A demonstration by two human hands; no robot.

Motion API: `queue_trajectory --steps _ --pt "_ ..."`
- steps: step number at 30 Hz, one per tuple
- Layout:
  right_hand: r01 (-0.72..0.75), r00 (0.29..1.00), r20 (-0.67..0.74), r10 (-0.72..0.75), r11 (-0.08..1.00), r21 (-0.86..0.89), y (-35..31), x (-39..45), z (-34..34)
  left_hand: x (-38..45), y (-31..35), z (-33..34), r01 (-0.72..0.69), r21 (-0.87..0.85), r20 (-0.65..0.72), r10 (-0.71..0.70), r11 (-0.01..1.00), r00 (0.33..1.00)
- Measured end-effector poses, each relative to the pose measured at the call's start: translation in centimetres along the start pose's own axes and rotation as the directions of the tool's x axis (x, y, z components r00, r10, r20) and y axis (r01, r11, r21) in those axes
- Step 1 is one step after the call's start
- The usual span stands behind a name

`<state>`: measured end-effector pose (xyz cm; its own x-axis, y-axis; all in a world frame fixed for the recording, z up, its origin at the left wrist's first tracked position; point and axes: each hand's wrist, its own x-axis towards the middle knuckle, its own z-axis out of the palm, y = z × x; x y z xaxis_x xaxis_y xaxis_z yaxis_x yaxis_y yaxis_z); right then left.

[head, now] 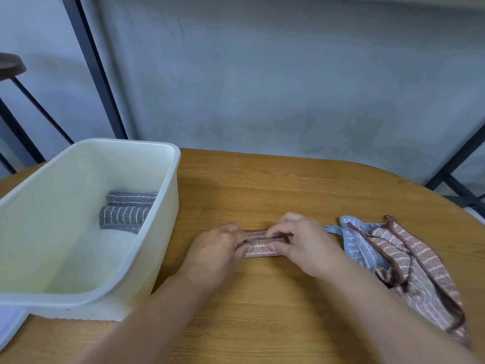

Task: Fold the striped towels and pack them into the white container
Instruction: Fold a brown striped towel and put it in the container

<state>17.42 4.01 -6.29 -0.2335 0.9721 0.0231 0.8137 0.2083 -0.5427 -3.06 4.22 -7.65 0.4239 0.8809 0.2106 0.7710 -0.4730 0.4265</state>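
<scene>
A brown striped towel, folded into a narrow strip, lies on the wooden table in the middle. My left hand grips its left end and my right hand pinches its right end, fingers on top and thumb at the front edge. The white container stands at the left. Two folded grey striped towels lie at its far right inside. At the right a loose pile holds a blue striped towel and brown striped towels, partly under my right forearm.
A white lid pokes out from under the container at the lower left. Behind the table is a grey wall with black metal frame bars and a dark stool at the far left.
</scene>
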Motion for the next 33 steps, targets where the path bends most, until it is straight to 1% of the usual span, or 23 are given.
queue_trajectory --steps 1,3,7,10,12,14,16,18,20,22,24,26,29,31,33 --pt "0.010 0.999 -0.046 -0.010 1.000 -0.015 0.0 -0.1 0.1 0.3 0.0 0.1 0.023 0.003 -0.028 -0.023 1.000 0.999" --pt "0.016 0.998 -0.065 -0.019 0.999 -0.041 0.1 -0.2 0.2 0.6 0.1 0.6 0.062 0.026 -0.078 -0.060 0.998 0.995" --pt "0.023 0.999 0.026 -0.021 0.996 -0.088 0.4 0.2 0.0 0.1 0.0 1.0 0.048 0.103 -0.147 -0.032 0.994 0.989" --pt "0.026 0.996 0.091 -0.011 0.985 -0.172 0.7 0.7 -0.1 -1.0 -0.3 1.1 0.005 0.124 -0.088 0.006 0.992 0.996" --pt "0.037 0.992 0.124 -0.014 0.982 -0.183 0.8 1.2 -0.2 -0.9 -0.7 1.3 0.001 0.142 -0.075 0.010 0.990 0.997" --pt "0.040 0.990 0.144 -0.015 0.984 -0.173 0.9 1.8 -0.2 -0.2 -0.9 1.5 0.030 0.149 -0.067 -0.020 0.988 0.998" --pt "0.016 0.993 0.120 0.002 0.989 -0.148 1.0 2.1 -0.3 0.5 -1.2 2.1 0.065 0.152 -0.068 -0.055 0.986 0.996" --pt "-0.019 0.998 0.049 0.025 0.993 -0.112 1.2 2.2 -0.1 0.8 -1.5 2.7 0.093 0.173 -0.092 -0.078 0.980 0.993" --pt "-0.011 1.000 -0.004 0.010 0.991 -0.134 1.3 1.8 0.2 0.8 -1.4 3.0 0.127 0.181 -0.118 -0.107 0.975 0.987" --pt "0.017 1.000 0.018 -0.015 0.989 -0.144 1.5 1.5 0.4 0.6 -0.9 3.0 0.134 0.173 -0.100 -0.117 0.976 0.988" --pt "0.033 0.998 0.061 -0.024 0.988 -0.153 1.7 1.3 0.4 0.2 -0.5 2.5 0.145 0.158 -0.046 -0.140 0.977 0.989" --pt "0.041 0.997 0.065 -0.029 0.982 -0.182 1.5 1.2 0.0 0.0 0.4 1.5 0.150 0.230 0.029 -0.160 0.962 0.987" --pt "0.050 0.999 0.029 -0.044 0.966 -0.255 0.2 1.0 -1.8 0.1 3.7 -1.7 0.129 0.424 0.162 -0.215 0.896 0.963" --pt "0.065 0.997 -0.015 -0.071 0.959 -0.275 -1.7 0.6 -4.3 0.2 6.1 -4.7 0.091 0.517 0.154 -0.197 0.851 0.968" --pt "0.099 0.991 -0.072 -0.117 0.972 -0.211 -5.2 -0.2 -6.9 -0.2 7.3 -8.9 0.054 0.590 0.085 -0.128 0.806 0.988"
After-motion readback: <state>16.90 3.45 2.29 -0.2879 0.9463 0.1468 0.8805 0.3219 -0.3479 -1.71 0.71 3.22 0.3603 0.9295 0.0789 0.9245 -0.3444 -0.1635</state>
